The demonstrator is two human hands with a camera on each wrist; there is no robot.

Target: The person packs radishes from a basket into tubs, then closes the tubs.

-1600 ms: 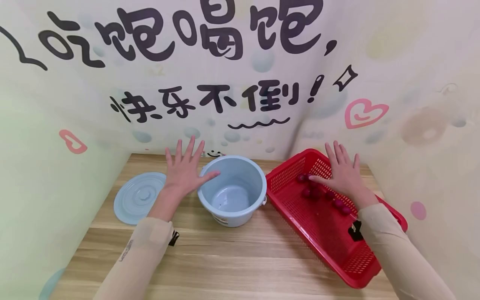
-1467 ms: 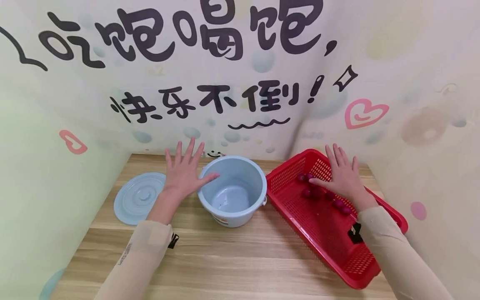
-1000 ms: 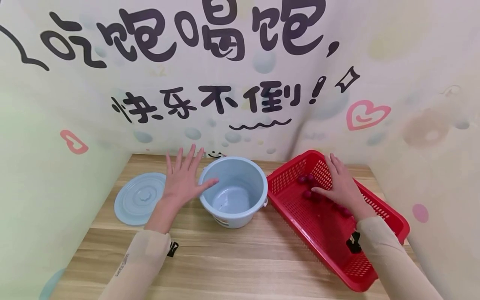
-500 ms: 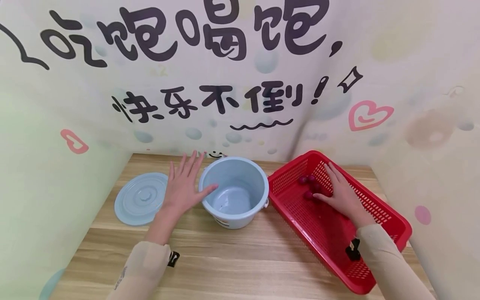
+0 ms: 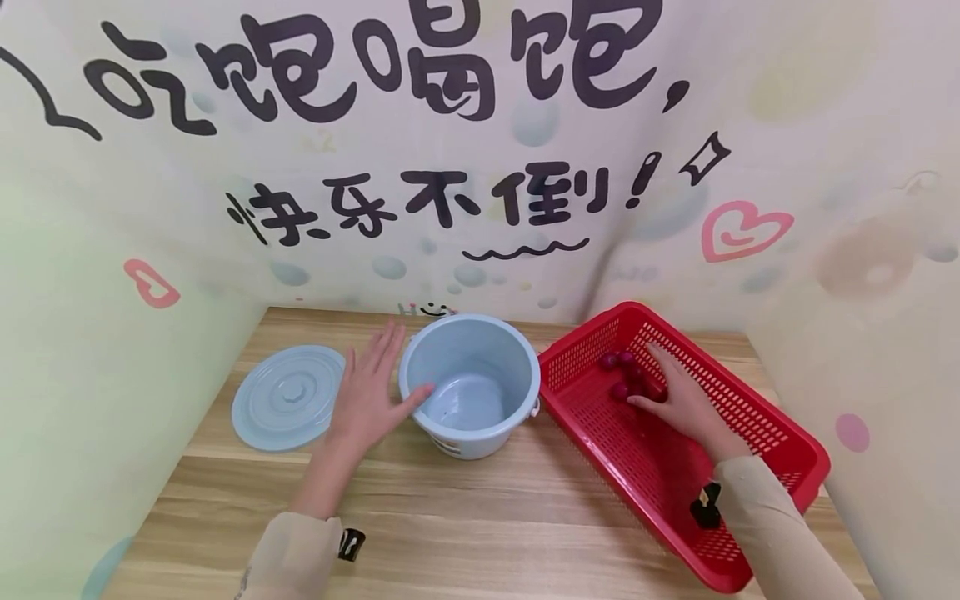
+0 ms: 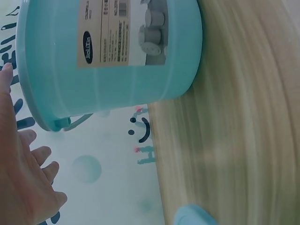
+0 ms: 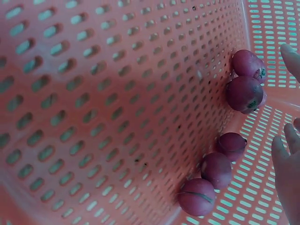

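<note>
Left hand (image 5: 365,404): held open with the fingers spread, just beside the bucket (image 5: 477,445) at its 9 o'clock; nothing is gripped. Whether the rim is touched by the thumb cannot be told.
Right hand (image 5: 686,406): held open over the basket (image 5: 645,467), the fingers relaxed and the thumb set apart; nothing is gripped.
Onions (image 7: 216,170): gathered in the basket toward its 11 o'clock end in the head view, at 10 o'clock from the right hand. In the right wrist view they are seen in two groups, apart from the fingers.
Lid (image 5: 291,398): laid flat on the counter (image 5: 450,533), at 9 o'clock from the bucket.
Reach: apparently directed to the onions. The right hand should be lowered slowly, and one onion at a group's end chosen.
Grip: best made with thumb and fingers on opposite sides, closed evenly.
Rolling: likely if a round onion is pushed from one side; the basket's wall may be used as a stop.
</note>
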